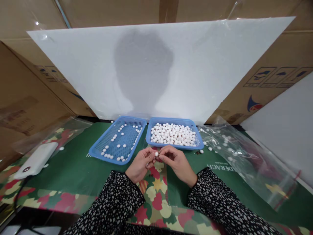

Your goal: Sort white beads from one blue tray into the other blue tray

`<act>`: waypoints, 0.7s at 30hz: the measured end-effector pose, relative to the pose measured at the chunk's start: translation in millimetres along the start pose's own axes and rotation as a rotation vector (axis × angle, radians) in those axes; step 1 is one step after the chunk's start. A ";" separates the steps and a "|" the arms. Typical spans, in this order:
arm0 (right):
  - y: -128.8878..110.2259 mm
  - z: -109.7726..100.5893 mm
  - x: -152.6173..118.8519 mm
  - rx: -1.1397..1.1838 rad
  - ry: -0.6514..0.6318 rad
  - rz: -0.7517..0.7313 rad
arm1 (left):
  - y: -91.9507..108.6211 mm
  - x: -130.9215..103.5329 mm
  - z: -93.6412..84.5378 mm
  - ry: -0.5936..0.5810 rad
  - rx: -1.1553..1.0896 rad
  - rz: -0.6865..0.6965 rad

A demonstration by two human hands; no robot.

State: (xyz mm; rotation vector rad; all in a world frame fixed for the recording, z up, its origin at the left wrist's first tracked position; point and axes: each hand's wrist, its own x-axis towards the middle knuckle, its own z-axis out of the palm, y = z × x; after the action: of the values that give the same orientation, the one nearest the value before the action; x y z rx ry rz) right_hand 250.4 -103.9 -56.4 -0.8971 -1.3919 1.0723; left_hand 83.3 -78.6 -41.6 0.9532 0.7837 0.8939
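Between the fingertips of my left hand (141,164) is a small white ball (156,154), and the fingers are closed around it. My right hand (176,162) meets it from the other side, thumb and index finger pinched at the ball's right edge; whatever small part they hold is hidden. Just beyond my left hand, a blue mesh basket (94,150) holds scattered white balls. The other blue basket (177,146), just beyond my right hand, is filled with many white balls.
A clear plastic bag (259,169) with white balls near it lies at right. On the left are a white device (37,160) with a black cable and another clear bag (73,129). A white board (200,65) leans against cardboard boxes (274,75) behind.
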 end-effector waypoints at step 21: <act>-2.9 4.1 -2.0 -0.068 0.009 -0.059 | -9.1 1.3 -1.5 0.017 0.146 0.163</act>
State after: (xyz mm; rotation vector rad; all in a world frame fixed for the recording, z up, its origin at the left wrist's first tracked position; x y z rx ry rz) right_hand 246.7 -107.1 -54.1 -0.9034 -1.4457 0.9804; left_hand 85.1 -79.6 -50.7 1.1521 0.8026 0.9970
